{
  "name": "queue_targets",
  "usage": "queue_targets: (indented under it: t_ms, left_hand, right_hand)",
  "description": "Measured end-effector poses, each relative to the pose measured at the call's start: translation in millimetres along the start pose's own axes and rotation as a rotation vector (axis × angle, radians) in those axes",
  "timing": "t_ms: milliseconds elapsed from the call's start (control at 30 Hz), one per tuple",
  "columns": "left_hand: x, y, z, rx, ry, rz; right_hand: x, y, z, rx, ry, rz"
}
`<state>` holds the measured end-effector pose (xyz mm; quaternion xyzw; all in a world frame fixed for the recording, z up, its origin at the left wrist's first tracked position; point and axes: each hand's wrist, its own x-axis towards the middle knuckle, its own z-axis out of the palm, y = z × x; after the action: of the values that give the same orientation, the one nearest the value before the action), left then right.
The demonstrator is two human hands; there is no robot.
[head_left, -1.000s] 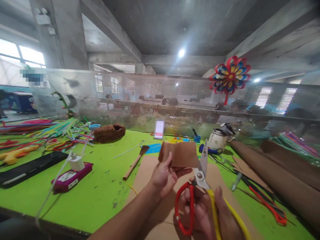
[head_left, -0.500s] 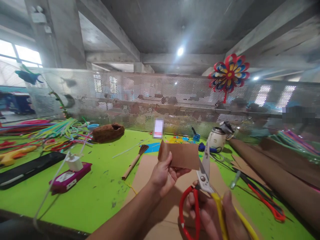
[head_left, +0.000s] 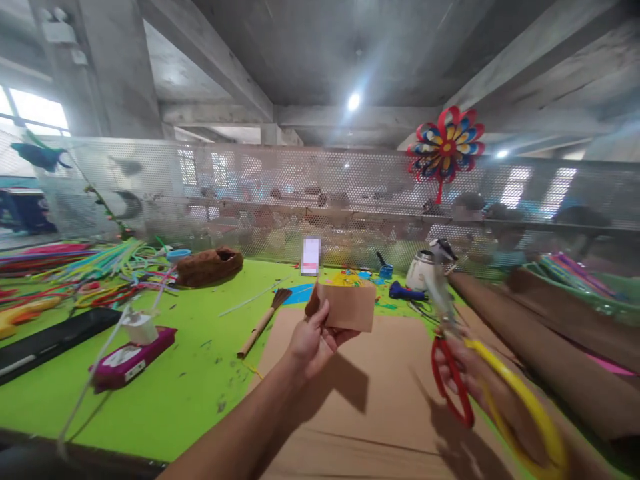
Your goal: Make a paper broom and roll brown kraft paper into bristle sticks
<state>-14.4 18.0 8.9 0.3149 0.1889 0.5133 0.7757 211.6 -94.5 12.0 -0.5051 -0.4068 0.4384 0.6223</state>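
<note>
Paper work at the large brown sheet (head_left: 390,373), which serves as the reference for all places; the left hand (head_left: 315,337) is closed in a pinch, thumb on the near side, upon a small brown piece (head_left: 350,307), held up above the far part of the sheet, its left end curled; the right hand (head_left: 467,373) is wrapped about the handles of the scissors (head_left: 450,325), over the sheet's right side, well apart from the piece; blur hides how far the blades part; the step in hand appears to be handling the piece between cuts; any further cut would call for bringing blades and edge together, the piece kept steady and the left fingers clear. The green table (head_left: 195,400) bears, left of the sheet, a brush-like bundle (head_left: 265,323), a purple power strip (head_left: 133,357) and, farther left and beyond, coloured stems (head_left: 115,260); beyond the sheet lie a blue tool (head_left: 405,291) and a cream pot (head_left: 420,272); right of it, a brown roll (head_left: 550,340); behind all stands a perforated panel (head_left: 280,187), with a many-coloured flower (head_left: 447,148) before it, under a concrete ceiling (head_left: 320,53).
</note>
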Motion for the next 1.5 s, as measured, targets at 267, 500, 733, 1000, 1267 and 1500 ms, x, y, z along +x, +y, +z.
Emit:
queue_targets:
  t_ms: [267, 500, 733, 1000, 1267, 1500]
  left_hand:
    - [2.6, -3.8, -5.8, 0.102, -0.061, -0.068]
    - [2.2, -12.4, -8.6, 0.115, -0.078, -0.26]
    - [-5.8, -15.2, -8.4, 0.126, -0.193, -0.418]
    - [-3.2, -17.8, -14.3, 0.257, -0.422, -0.39]
    - [-5.3, -21.4, -7.0, 0.202, -0.184, -0.183]
    - [-11.1, -21.6, 7.2, 0.214, -0.328, -0.112]
  right_hand:
    - [49.0, 48.2, -26.3, -1.294, 0.117, -0.237]
    - [43.3, 49.9, -45.2, -1.543, -0.007, -0.381]
    - [27.1, 4.8, 19.5, -0.873, -0.381, -0.729]
    - [37.2, -8.8, 48.2, -0.735, -0.511, -0.982]
    - [37.8, 1.9, 49.3, -0.645, -0.606, -0.767]
    - [38.9, 7.2, 51.1, -0.592, -0.537, -0.403]
